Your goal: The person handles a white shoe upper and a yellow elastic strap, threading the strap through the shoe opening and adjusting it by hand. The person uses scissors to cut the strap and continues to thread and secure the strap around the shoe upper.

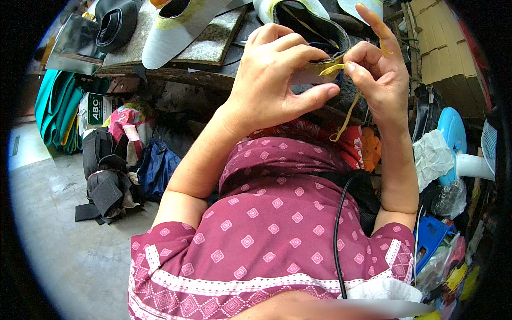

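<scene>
A grey shoe upper (337,33) with a dark lining and yellowish smears along its edge sits at the bench's near side. My left hand (274,80) is curled round its heel end, the index finger at the rim and the thumb stretched out below. In my right hand (380,74), thumb and bent fingers pinch a thin yellow strip (349,118) at the heel edge, while one finger points up. The strip's loose end dangles below in a small loop. Another grey upper (169,40) lies further left with its opening facing up.
A speckled board (205,45) lies on the bench beside a black roll-like piece (117,24). Teal fabric (56,109) hangs at the left, above dark scraps (109,184) on the floor. To the right stand a blue fan (450,130) and stacked tan pieces (434,48).
</scene>
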The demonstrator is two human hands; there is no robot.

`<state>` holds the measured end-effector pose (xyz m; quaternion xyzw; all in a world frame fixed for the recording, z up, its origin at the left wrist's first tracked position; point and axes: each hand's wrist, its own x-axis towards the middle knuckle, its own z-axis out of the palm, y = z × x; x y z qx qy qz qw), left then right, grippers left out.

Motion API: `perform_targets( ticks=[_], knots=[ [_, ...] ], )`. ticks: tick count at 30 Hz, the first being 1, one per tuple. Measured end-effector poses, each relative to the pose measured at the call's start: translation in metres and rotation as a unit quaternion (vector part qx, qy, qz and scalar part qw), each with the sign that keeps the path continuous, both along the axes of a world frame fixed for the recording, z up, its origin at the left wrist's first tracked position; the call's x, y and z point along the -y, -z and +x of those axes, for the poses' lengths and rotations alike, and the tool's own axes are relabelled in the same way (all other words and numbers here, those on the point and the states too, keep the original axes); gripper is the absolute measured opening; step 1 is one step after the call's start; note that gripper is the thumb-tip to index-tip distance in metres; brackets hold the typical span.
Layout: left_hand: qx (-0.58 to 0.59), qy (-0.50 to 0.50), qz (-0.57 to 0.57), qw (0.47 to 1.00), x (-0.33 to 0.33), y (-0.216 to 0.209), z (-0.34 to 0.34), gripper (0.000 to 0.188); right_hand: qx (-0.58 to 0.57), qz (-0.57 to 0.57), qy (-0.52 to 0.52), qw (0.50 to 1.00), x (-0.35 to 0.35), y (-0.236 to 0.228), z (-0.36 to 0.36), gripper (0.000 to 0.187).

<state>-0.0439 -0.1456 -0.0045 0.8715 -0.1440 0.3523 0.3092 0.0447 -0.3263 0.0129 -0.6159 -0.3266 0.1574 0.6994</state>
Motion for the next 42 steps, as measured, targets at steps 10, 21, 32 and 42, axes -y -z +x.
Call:
perform_targets(
  ticks=[10,21,32,42],
  knots=[
    [0.001,-0.054,-0.004,0.999,0.010,0.002,0.007,0.028,0.014,0.011,-0.022,1.000,-0.003,0.002,0.004,0.077],
    [0.030,-0.086,0.057,0.994,0.007,0.001,0.003,0.017,0.114,-0.082,-0.020,0.990,0.004,-0.005,0.000,0.067],
    [-0.075,0.046,-0.379,0.921,0.006,-0.004,-0.021,0.019,0.154,-0.051,-0.077,0.984,-0.003,-0.054,0.005,0.065],
    [-0.082,-0.043,-0.252,0.963,-0.029,0.020,-0.062,0.016,0.199,-0.091,-0.143,0.965,-0.049,-0.030,-0.008,0.063]
  ],
)
